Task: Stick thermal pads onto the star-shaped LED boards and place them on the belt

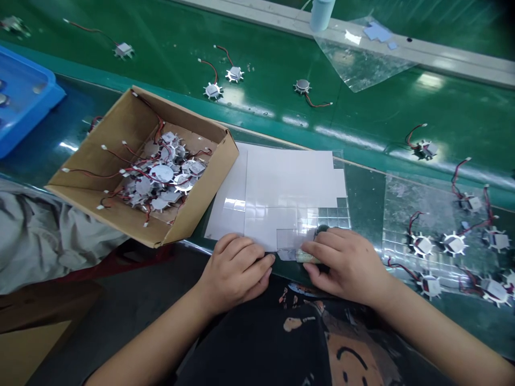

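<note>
A white sheet [289, 171] lies under a clear plastic sheet scored into squares [333, 214] on the green bench. My left hand [239, 268] rests on their near edge, fingers curled together and the thumb tucked below; whatever is between them is hidden. In my right hand [346, 262], the thumb and fingers close on a small pale greenish block [306, 256] at that same edge. Between the hands, a small clear film piece [287, 241] lies over the near edge. Part of a dark round thing [321, 229] shows behind my right fingers.
A cardboard box [205, 206] holds several silvery spoked discs with red-black wires [161, 174]. More wired discs [454, 244] sit at right on another clear sheet [398, 214], and several along the far green surface. A blue tray [30, 80] stands at left, a light-blue cup [322, 13] at the back.
</note>
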Tool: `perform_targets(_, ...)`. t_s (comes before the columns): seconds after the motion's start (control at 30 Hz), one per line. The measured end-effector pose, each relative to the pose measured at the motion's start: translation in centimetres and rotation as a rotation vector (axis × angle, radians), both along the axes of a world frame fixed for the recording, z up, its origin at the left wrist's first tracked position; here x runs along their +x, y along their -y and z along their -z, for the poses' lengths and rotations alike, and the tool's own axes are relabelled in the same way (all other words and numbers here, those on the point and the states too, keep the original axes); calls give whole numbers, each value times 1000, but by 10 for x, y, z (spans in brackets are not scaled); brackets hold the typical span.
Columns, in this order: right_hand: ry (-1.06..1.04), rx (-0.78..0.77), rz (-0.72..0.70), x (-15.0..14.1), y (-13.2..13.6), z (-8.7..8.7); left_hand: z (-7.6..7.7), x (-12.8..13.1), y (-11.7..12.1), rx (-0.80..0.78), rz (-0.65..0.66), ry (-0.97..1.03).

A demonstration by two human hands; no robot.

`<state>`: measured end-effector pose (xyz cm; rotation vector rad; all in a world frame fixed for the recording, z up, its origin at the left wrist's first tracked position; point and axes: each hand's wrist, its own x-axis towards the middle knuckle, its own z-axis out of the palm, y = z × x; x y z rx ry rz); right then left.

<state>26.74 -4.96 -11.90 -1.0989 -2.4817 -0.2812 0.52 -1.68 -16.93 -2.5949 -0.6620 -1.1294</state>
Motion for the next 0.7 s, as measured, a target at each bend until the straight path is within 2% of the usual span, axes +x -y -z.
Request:
perform_targets(0.17,-8,2,-8,0,-1,1,-13,5,2,-98,-110,32)
perform_targets(0.3,-13,0,-13,0,-1,0,-22,12,2,-168,-177,-17)
perform_targets(0.7,-14,15,-6,-1,1,-2,-36,18,5,-457,-219,-112)
